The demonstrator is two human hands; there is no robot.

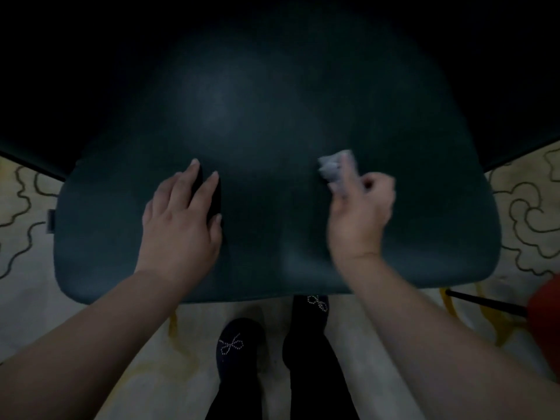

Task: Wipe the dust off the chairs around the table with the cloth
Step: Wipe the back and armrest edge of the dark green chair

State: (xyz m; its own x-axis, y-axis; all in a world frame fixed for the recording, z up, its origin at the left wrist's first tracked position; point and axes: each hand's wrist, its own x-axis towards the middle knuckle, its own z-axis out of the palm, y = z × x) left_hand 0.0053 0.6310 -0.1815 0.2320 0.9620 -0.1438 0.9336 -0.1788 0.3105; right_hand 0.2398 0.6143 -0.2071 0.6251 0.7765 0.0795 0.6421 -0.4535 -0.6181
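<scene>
A dark teal padded chair seat [272, 116] fills the middle of the view, seen from above. My left hand [181, 219] rests flat on its front left part, fingers straight and spread. My right hand [360, 213] is over the seat's front right part and pinches a small pale grey cloth [336, 165], which sticks out past the fingers against the seat. The right hand and cloth are blurred.
A cream carpet [527, 213] with dark swirl lines lies under the chair on both sides. My two feet in dark shoes [239, 347] stand just in front of the seat. A red object on a black rod [545, 307] juts in at the right. Beyond the seat everything is dark.
</scene>
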